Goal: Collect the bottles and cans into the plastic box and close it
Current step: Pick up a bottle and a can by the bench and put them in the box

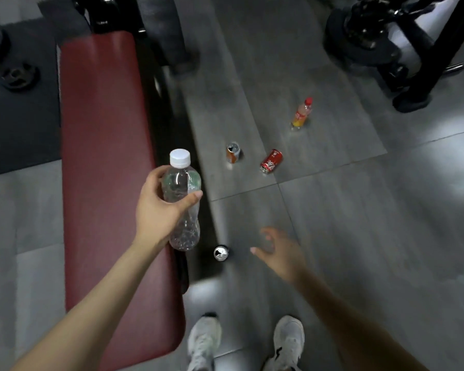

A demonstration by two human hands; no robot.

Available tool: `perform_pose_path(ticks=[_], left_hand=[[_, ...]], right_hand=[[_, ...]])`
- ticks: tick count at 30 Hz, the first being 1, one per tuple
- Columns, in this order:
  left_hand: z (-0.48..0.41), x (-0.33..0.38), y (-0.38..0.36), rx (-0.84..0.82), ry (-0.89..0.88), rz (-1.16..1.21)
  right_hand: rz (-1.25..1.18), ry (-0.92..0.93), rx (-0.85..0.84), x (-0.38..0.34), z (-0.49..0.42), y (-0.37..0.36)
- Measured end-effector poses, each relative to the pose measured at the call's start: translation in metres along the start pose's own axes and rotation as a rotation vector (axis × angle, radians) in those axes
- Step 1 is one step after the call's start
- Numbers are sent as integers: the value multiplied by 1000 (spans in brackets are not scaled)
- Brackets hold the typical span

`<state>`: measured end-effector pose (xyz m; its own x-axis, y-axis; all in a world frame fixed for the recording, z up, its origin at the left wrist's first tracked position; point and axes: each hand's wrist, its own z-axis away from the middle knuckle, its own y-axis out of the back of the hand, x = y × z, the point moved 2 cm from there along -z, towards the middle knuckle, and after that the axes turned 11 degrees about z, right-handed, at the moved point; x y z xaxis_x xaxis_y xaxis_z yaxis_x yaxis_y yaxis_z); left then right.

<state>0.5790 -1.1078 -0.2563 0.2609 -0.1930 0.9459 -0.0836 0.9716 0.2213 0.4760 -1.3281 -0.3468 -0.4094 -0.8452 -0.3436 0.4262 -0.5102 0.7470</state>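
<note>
**A:** How far along is the collecting?

**B:** Early, I judge. No plastic box is in view, so nothing shows as packed. The left hand [158, 207] has fingers and thumb wrapped round the middle of 1 clear water bottle [182, 183], above the edge of the red padded bench [102, 156]. 4 items are on the tile floor [359, 236]: a silver-topped can [221, 253] beside the bench, an orange can [233, 153], a red cola can [271, 161] and a red-capped drink bottle [302, 113].

**A:** And the right hand [276, 253]?

**B:** It holds nothing. Its fingers are spread and loosely curved near the silver-topped can, not touching it.

**A:** Which way does the held bottle point?

**B:** White cap up and away from the person, long axis roughly upright. The cola can lies on its side.
</note>
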Motion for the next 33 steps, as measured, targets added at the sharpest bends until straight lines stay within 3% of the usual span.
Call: perform_pose_path(ticks=[5,10,14,22,27,33], left_hand=[[-11,-55,-51,6,52,71],[-44,-139,-93,20,44,86],[-70,-209,-108,39,48,-1],[-97,-302,-116,110,121,14],[-97,-294,-119,108,131,31],[-60,-222,-122,92,152,83]], right_hand=[[47,108,-205,36,-53,-74],[-26,119,-248,70,-101,-167],[-81,171,-243,82,-131,-233],[166,343,-106,65,-201,-334],[131,302,-56,75,-200,-322],[-125,102,-7,90,-139,-209]])
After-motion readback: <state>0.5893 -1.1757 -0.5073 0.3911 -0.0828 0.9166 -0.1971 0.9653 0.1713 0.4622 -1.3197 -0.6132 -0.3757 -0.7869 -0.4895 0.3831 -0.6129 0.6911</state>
